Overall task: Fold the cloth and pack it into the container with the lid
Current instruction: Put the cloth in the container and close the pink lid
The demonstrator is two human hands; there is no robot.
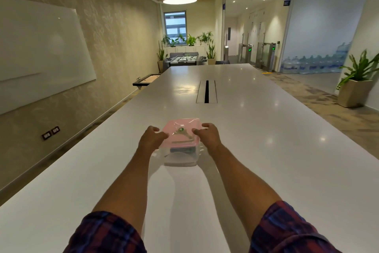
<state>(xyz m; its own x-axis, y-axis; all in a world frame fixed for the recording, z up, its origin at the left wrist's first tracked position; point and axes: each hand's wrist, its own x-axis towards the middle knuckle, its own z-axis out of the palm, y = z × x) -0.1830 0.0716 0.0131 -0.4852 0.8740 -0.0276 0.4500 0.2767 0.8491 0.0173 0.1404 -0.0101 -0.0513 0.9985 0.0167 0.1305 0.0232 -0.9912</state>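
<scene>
Both the left hand (152, 137) and right hand (207, 132) are gripping the pink translucent plastic lid (181, 132) by its 2 side edges over the clear rectangular plastic container (180, 157); it is probably light, stiff, slightly slippery.

Office: long meeting table (266, 129), whiteboard (41, 47), entry turnstiles (264, 56)

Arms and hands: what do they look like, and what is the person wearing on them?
Two bare forearms reach out from short, rolled-up sleeves. The left sleeve and right sleeve are plaid cloth in dark red and navy blue checks. The left hand and right hand wear no gloves. No watch, bracelet or ring shows on either arm from this view.
</scene>
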